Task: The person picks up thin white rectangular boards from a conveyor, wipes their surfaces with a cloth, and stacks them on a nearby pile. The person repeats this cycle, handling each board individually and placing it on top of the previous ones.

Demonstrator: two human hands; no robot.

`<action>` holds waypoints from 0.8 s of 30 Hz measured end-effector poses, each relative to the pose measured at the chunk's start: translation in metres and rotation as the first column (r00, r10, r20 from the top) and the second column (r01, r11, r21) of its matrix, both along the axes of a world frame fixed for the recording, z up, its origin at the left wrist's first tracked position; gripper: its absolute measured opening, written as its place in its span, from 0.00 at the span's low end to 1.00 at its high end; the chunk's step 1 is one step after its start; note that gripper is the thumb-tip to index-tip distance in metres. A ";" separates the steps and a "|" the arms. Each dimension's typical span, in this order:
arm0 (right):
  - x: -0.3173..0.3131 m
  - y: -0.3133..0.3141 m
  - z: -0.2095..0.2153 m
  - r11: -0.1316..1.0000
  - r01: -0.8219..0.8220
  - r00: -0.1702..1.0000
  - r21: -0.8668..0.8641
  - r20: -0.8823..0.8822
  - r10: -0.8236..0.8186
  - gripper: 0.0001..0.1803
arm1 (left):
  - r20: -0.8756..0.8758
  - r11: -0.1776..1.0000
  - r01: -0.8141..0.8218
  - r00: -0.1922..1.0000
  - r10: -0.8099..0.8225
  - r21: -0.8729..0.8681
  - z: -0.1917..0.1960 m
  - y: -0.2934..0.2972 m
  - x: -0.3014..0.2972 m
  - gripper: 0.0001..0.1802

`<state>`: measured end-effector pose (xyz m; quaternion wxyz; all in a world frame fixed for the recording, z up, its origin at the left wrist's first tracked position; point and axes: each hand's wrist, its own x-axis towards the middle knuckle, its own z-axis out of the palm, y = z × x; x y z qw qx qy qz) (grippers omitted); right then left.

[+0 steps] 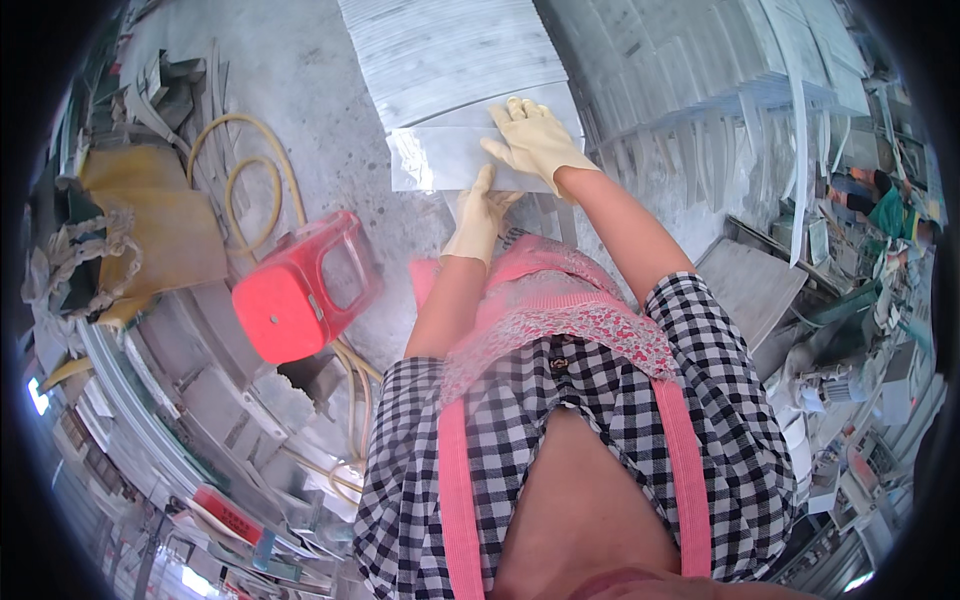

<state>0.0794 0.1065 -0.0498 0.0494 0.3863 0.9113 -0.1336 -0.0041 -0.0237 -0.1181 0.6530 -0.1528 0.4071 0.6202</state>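
A long row of overlapping flat grey-white sheets (450,60) stretches away in front of me; their material is unclear. The nearest glossy sheet (415,160) lies at this end of the row. My right hand (538,140), in a cream rubber glove, rests flat on its right part with fingers spread. At the sheet's near edge is my left hand (475,222), gloved alike. Its thumb points up over the edge and its fingers reach beneath, partly hidden, so it grips the sheet there.
On the floor to the left stands a red plastic stool (280,308), with a yellow hose (278,205) looped behind it. Large stacks of sheets (690,60) rise at the right, strips hanging down. A brown-yellow cover (150,220) lies far left. Another person (888,210) is at the far right.
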 end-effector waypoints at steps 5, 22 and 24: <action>-0.003 0.000 -0.010 1.000 -0.009 0.998 -0.004 0.060 0.009 0.37 | -0.145 0.997 -0.018 0.989 0.029 0.080 0.008 -0.027 -0.014 0.24; -0.040 -0.037 0.015 0.795 -0.539 0.763 0.279 -0.237 0.601 0.22 | -0.483 0.939 -0.337 0.811 0.329 0.073 0.047 -0.137 -0.077 0.27; -0.048 -0.046 0.004 0.725 -0.622 0.708 0.297 -0.181 0.682 0.20 | -0.510 0.934 -0.351 0.793 0.333 0.064 0.050 -0.150 -0.066 0.26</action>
